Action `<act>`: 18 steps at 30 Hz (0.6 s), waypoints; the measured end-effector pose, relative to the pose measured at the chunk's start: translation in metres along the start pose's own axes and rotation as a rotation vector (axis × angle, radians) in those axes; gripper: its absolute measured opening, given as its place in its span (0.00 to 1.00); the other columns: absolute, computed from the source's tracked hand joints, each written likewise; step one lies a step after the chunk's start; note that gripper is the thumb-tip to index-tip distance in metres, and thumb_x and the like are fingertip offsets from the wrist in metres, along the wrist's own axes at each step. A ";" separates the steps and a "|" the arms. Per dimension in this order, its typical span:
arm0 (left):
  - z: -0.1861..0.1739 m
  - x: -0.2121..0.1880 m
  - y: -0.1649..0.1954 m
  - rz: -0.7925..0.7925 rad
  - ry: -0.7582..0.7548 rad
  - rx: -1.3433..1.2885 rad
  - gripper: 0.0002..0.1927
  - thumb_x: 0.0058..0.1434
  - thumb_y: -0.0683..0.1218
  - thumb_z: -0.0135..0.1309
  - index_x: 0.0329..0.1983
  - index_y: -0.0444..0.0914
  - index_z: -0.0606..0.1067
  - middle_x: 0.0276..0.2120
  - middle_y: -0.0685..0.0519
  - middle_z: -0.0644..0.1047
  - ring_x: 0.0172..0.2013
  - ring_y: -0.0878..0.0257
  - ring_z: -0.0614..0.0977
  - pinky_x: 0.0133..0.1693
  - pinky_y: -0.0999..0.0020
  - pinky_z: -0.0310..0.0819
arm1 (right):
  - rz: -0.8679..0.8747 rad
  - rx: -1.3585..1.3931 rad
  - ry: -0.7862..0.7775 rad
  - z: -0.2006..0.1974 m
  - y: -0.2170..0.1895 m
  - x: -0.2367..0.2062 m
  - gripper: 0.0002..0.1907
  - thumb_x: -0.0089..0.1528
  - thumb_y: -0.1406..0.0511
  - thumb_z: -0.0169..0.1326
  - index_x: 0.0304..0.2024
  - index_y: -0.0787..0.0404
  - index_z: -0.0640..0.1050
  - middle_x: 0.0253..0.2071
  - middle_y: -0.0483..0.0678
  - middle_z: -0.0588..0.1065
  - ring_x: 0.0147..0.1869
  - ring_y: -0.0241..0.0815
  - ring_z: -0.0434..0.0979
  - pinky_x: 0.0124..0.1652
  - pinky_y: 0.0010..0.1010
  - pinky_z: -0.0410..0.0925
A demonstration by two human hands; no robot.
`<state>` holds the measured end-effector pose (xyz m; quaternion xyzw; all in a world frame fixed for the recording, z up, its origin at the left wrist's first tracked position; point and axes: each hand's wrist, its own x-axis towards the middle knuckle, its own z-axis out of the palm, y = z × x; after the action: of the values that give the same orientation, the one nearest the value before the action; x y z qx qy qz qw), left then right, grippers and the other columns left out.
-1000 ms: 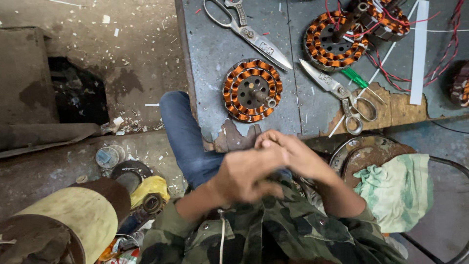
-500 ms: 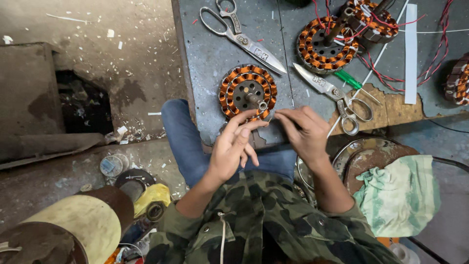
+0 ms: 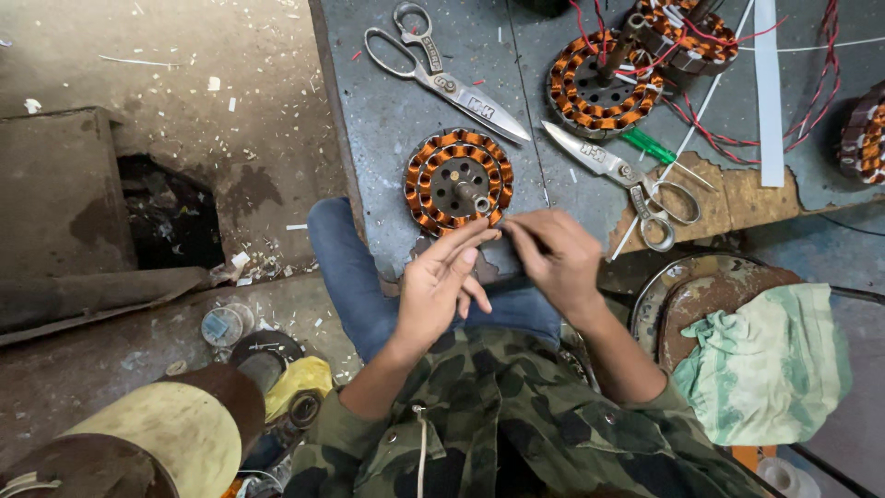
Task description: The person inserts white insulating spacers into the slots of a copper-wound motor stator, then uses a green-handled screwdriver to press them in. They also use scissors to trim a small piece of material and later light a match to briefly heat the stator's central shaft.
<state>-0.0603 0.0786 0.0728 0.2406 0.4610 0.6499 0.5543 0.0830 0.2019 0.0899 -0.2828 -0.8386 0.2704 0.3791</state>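
At frame centre, the left hand [image 3: 441, 288] and right hand [image 3: 556, 255] meet fingertip to fingertip, pinching something too thin to identify, just below the copper-wound stator [image 3: 458, 181] at the bench's [image 3: 387, 111] near edge. 2 scissors [image 3: 442, 81] lie close, within reach.

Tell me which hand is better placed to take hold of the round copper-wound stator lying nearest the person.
Left, probably. The left hand has its fingertips almost at the lower rim of the stator, open and pointing at it. The right hand sits beside and lower, fingers pinched together.
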 end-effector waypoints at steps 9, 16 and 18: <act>0.011 -0.003 0.005 0.483 0.083 0.700 0.17 0.69 0.37 0.56 0.62 0.36 0.76 0.59 0.44 0.79 0.38 0.61 0.88 0.36 0.73 0.85 | -0.055 -0.001 -0.062 -0.011 -0.015 -0.025 0.08 0.58 0.74 0.67 0.40 0.66 0.83 0.37 0.51 0.81 0.38 0.42 0.82 0.37 0.29 0.74; 0.021 0.010 0.014 0.751 0.142 1.002 0.12 0.63 0.35 0.60 0.49 0.34 0.78 0.46 0.46 0.80 0.43 0.52 0.85 0.44 0.64 0.82 | 0.043 -0.003 -0.037 -0.029 -0.005 -0.006 0.08 0.59 0.74 0.67 0.41 0.65 0.84 0.38 0.51 0.81 0.39 0.41 0.82 0.40 0.28 0.73; 0.022 0.011 0.015 0.755 0.154 1.009 0.12 0.62 0.34 0.60 0.49 0.33 0.78 0.45 0.46 0.79 0.43 0.51 0.85 0.44 0.63 0.81 | 0.075 0.022 -0.035 -0.026 -0.006 -0.005 0.08 0.60 0.74 0.67 0.41 0.65 0.84 0.38 0.51 0.81 0.39 0.41 0.82 0.40 0.27 0.74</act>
<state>-0.0524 0.0969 0.0935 0.5708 0.6325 0.5188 0.0706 0.1044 0.2010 0.1060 -0.3051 -0.8307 0.2988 0.3572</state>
